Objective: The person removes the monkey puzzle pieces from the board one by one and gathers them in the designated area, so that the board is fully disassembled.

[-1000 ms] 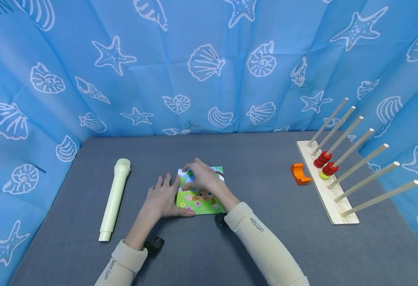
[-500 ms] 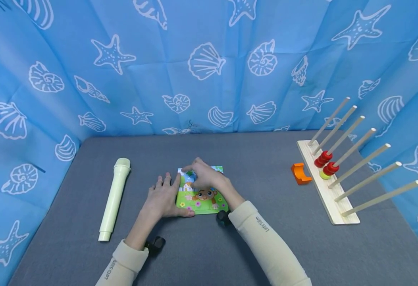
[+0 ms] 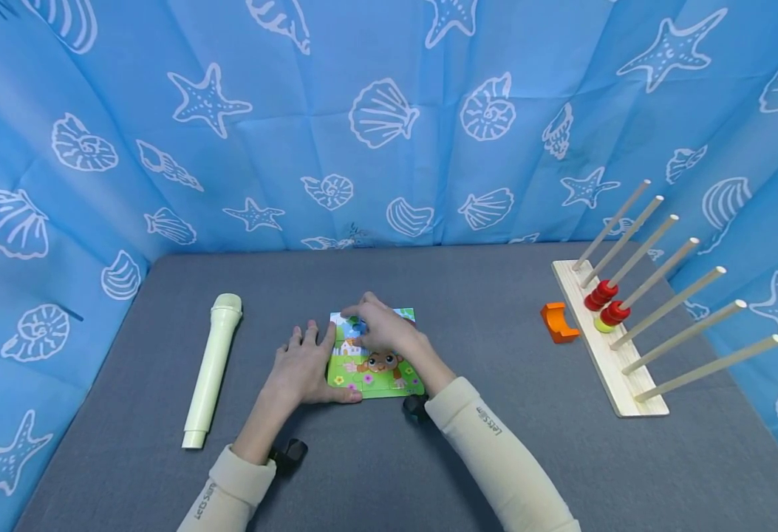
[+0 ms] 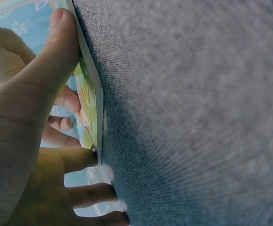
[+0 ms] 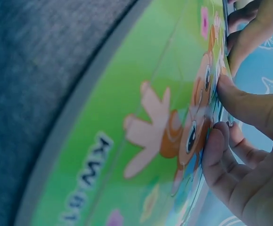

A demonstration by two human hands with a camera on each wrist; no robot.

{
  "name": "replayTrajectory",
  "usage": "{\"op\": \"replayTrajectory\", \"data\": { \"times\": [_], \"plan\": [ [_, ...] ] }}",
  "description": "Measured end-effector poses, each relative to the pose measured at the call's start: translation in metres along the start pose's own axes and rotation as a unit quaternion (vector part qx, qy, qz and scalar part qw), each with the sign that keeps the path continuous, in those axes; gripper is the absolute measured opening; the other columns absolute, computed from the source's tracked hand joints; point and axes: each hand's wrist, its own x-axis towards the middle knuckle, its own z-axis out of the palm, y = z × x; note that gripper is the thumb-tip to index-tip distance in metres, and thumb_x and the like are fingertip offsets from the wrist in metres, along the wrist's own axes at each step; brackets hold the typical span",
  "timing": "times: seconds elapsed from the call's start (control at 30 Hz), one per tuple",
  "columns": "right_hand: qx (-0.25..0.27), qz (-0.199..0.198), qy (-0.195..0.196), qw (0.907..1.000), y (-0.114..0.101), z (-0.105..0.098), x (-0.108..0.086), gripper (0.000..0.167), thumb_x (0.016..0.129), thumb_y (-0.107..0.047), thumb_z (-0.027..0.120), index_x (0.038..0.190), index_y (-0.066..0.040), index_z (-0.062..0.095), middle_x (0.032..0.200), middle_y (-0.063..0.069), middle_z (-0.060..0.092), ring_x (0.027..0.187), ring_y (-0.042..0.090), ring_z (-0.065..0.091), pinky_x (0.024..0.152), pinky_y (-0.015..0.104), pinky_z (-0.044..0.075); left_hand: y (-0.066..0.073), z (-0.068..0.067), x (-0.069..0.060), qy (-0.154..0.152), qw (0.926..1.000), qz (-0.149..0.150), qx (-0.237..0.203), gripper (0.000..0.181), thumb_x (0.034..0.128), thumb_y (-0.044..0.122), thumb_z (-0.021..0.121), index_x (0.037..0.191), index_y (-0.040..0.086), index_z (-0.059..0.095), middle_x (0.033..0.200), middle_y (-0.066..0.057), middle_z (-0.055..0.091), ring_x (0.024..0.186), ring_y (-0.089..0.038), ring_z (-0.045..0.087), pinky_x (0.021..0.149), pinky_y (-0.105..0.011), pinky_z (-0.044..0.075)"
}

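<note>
A jigsaw puzzle (image 3: 379, 380) with a cartoon monkey on a green meadow lies flat on the table. My left hand (image 3: 304, 369) rests along its left side, fingers spread and straight, the thumb against the near edge. In the left wrist view that thumb (image 4: 61, 42) touches the puzzle's rim. Over the upper part of the picture, my right hand (image 3: 382, 329) bends its fingers and thumb around a small blue-and-green puzzle piece (image 3: 357, 324). The right wrist view shows the thumb and fingertips at the puzzle's surface (image 5: 127, 117); the hand hides much of the upper right part.
A pale green toy microphone (image 3: 212, 369) lies to the left. At the right stands a wooden peg rack (image 3: 608, 362) with red and yellow rings (image 3: 609, 318). An orange arched block (image 3: 558, 324) lies beside it. A blue shell-print curtain (image 3: 382, 192) hangs behind the table.
My right hand has shifted slightly, its thumb moving up and right, so the printed house shows more. The left hand stays in place.
</note>
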Motion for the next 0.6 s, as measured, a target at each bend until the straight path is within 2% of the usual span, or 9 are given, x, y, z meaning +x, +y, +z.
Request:
{"op": "replayTrajectory", "data": {
  "times": [0.27,0.4,0.6],
  "plan": [
    [-0.013,-0.014,0.012,0.9997,0.001,0.001,-0.003,0.05,0.1,-0.008,0.064,0.149,-0.012,0.055,0.133,0.016,0.05,0.103,0.023,0.057,0.083,0.034,0.052,0.0,0.0,-0.001,0.0,1.0,0.0,-0.001,0.128,0.0713,0.076,0.077,0.164,0.007,0.021,0.165,-0.033,0.022,0.15,-0.058,0.025,0.113,-0.073,0.035],
    [-0.013,-0.022,0.024,0.9994,0.004,-0.002,-0.006,0.048,0.1,-0.01,0.066,0.146,-0.011,0.057,0.133,0.016,0.051,0.107,0.023,0.058,0.087,0.035,0.054,0.0,-0.001,-0.001,-0.002,1.0,0.0,-0.002,0.129,0.0713,0.076,0.077,0.164,0.007,0.021,0.165,-0.033,0.022,0.15,-0.059,0.025,0.113,-0.073,0.035],
    [-0.019,-0.018,0.039,0.9989,0.012,-0.014,-0.013,0.045,0.099,-0.009,0.066,0.143,-0.013,0.06,0.128,0.015,0.052,0.092,0.022,0.053,0.075,0.033,0.046,0.0,-0.001,0.0,-0.009,1.0,-0.002,-0.003,0.129,0.0717,0.076,0.077,0.164,0.007,0.02,0.165,-0.033,0.021,0.15,-0.058,0.024,0.113,-0.073,0.035]
  ]
}}
